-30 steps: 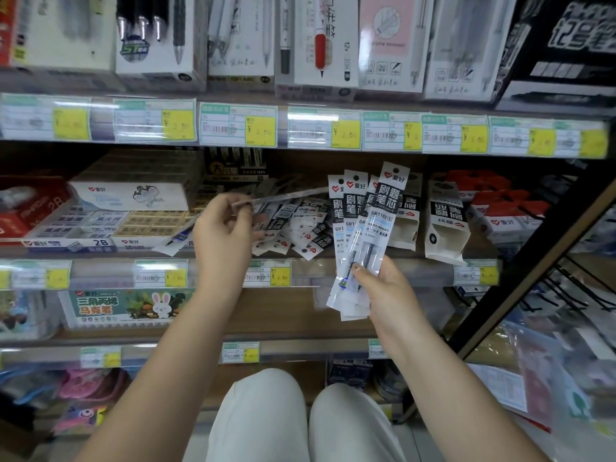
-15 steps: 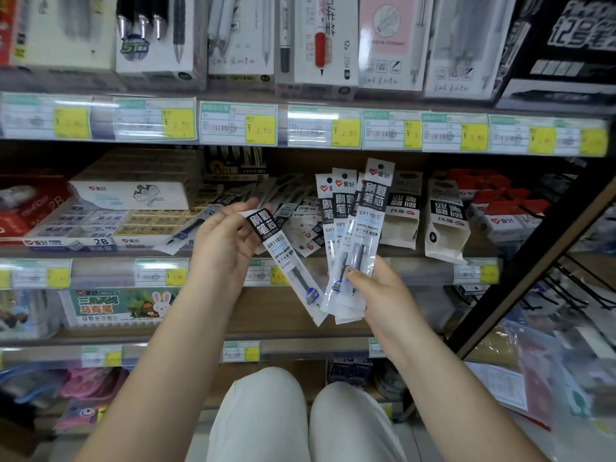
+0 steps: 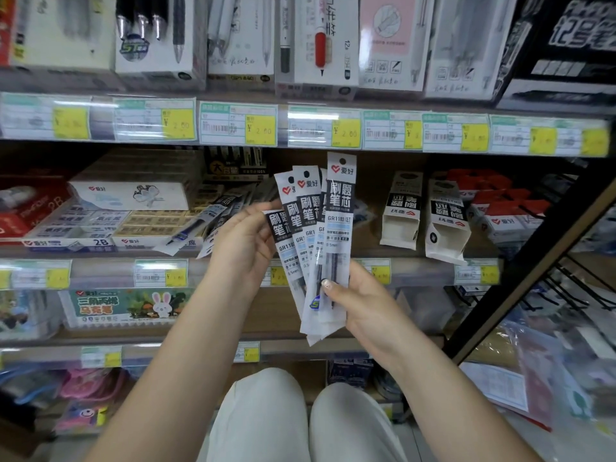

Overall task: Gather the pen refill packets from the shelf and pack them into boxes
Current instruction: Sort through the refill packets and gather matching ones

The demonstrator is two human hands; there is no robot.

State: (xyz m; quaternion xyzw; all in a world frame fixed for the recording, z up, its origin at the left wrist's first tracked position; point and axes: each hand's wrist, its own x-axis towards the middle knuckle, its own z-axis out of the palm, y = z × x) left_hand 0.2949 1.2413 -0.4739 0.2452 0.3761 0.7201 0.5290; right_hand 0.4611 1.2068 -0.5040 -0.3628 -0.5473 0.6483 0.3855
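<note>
I am gathering: right hand (image 3: 370, 315) fingers grip the packets (image 3: 320, 248), left hand (image 3: 245, 245) fingers pinch one against them; next, more from the shelf (image 3: 100, 253)

A row of white price labels with yellow squares (image 3: 237, 124) runs along the upper shelf edge. Above them stand white cardboard pen boxes (image 3: 156, 35) and a pink-fronted box (image 3: 386, 38). On the middle shelf lies a flat white box printed with a small cartoon figure (image 3: 133, 195), atop stacked eraser cartons marked 2B (image 3: 76, 233); red-topped boxes (image 3: 503, 208) sit to the right. Below, a green marker set showing a white rabbit (image 3: 130, 306) rests on the wooden shelf. A black metal rack frame (image 3: 533, 258) slants at the right.
</note>
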